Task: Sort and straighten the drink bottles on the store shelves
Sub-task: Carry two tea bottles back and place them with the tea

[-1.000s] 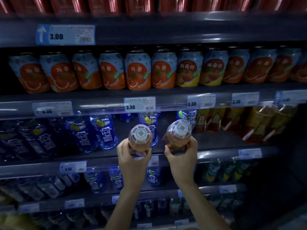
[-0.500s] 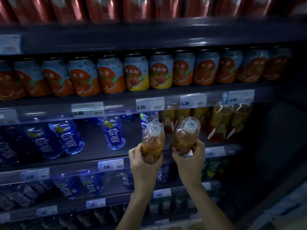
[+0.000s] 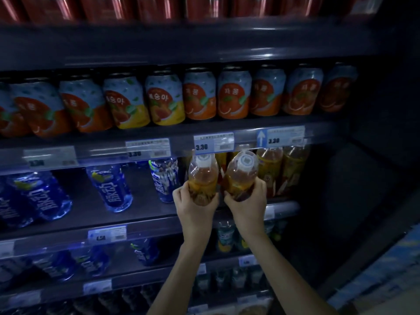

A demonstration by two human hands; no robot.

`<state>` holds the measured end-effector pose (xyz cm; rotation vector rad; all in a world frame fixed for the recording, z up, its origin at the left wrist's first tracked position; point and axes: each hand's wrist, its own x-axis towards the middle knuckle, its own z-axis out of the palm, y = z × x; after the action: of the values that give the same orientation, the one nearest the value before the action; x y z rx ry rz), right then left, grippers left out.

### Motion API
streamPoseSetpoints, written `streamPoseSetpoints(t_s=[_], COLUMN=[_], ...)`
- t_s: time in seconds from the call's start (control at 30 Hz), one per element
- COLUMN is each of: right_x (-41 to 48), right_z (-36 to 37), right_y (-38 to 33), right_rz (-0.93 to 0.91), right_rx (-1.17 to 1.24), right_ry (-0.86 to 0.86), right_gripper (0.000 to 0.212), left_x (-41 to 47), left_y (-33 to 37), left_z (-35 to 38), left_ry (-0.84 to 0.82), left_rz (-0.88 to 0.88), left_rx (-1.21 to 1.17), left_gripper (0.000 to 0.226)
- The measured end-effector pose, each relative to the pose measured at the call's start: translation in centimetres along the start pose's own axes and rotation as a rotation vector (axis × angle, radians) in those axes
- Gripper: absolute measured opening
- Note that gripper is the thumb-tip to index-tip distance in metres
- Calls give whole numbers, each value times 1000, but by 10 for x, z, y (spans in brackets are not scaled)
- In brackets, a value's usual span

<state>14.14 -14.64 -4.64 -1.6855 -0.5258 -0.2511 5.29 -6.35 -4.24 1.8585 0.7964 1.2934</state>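
My left hand (image 3: 193,208) grips an amber tea bottle (image 3: 202,176) with a white cap around its lower body. Beside it, my right hand (image 3: 247,203) grips a second amber tea bottle (image 3: 241,176), tilted slightly left. Both bottles are held at the front of the middle shelf (image 3: 141,214), just left of a row of matching yellow-labelled tea bottles (image 3: 281,169). The two held bottles almost touch each other.
Blue drink bottles (image 3: 113,189) stand spaced out on the same shelf to the left. Orange and yellow cans (image 3: 200,96) line the shelf above, red cans (image 3: 159,7) the top one. Price tags (image 3: 213,144) run along the shelf edges. More bottles fill the lower shelves.
Both hands have carried the two bottles to the right along the shelf and up toward the tea row; the view has swung right with them.
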Motion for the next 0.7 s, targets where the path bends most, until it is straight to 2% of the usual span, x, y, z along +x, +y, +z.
streamPoseSetpoints(t_s=[0.23,0.43,0.7], right_x=[10,18,9], right_z=[18,27,30], right_y=[8,14,18], right_rz=[34,49,35], right_rx=[-54,-111,-143], right_ry=[-26,-29,17], right_gripper=[73,82,83], left_x=[14,21,15], left_y=[-2,-10,-11], left_z=[22,32,29], left_ry=[5,-14,-46], left_rz=[-98,-194,-216], left_rx=[-7,15,-21], left_gripper=[63,77,85])
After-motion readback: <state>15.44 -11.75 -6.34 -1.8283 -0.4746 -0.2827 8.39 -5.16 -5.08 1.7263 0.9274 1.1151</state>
